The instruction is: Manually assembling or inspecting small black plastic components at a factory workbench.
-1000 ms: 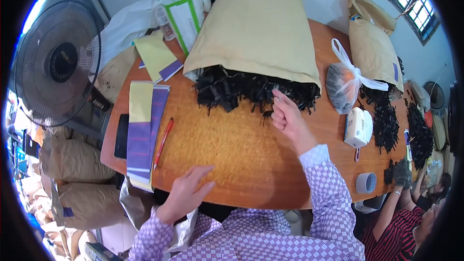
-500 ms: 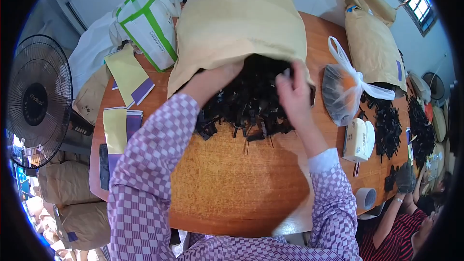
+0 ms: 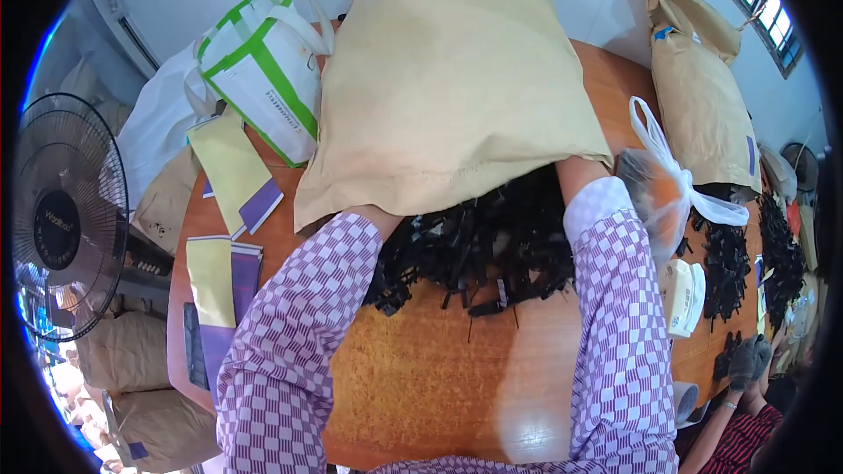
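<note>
A large brown paper sack lies on the wooden table with its mouth facing me. Many small black plastic-looking pieces spill from that mouth onto the tabletop. Both of my forearms, in checked purple sleeves, reach into the sack. Of my left hand only the wrist area shows at the left side of the opening, with the fingers hidden under the paper. Likewise my right hand is inside at the right side, fingers covered. What either one touches in there cannot be seen.
At the left are a white-green bag, yellow-and-purple papers and a fan. A knotted clear bag, a tissue pack, another sack and black piles stand right. A co-worker's gloved hands are lower right.
Both my hands have gone deeper into the sack and out of sight. The sack's mouth now hangs lower over the black pieces. The whole view has shifted slightly.
</note>
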Demonstrator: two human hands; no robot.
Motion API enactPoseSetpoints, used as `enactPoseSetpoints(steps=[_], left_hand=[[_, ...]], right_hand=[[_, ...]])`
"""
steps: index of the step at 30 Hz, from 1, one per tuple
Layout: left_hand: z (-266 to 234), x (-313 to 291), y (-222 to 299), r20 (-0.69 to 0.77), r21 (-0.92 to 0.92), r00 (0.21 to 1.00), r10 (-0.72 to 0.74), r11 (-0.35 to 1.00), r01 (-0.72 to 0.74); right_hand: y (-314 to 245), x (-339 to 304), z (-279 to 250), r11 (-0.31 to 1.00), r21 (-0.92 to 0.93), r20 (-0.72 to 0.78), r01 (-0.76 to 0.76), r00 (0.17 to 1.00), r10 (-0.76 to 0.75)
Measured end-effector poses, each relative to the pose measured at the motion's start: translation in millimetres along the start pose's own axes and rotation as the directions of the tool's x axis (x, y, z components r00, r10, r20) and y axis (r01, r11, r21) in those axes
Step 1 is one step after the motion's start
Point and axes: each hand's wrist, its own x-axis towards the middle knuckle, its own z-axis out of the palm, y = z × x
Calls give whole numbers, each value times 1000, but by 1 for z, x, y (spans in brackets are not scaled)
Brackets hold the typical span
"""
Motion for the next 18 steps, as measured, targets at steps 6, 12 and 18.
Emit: enactPoseSetpoints(steps=[6, 12, 18], left_hand=[[38, -17, -22, 64, -103, 990, -128, 986, 135], [67, -37, -37, 157, -184, 959, -234, 947, 262], [83, -50, -38, 248, -268, 912, -328, 881, 390]], right_hand=[[38, 14, 22, 999, -46, 45, 8, 999, -6], [75, 13, 44, 997, -73, 83, 3, 997, 3], [101, 6, 46, 993, -121, 119, 3, 993, 11]])
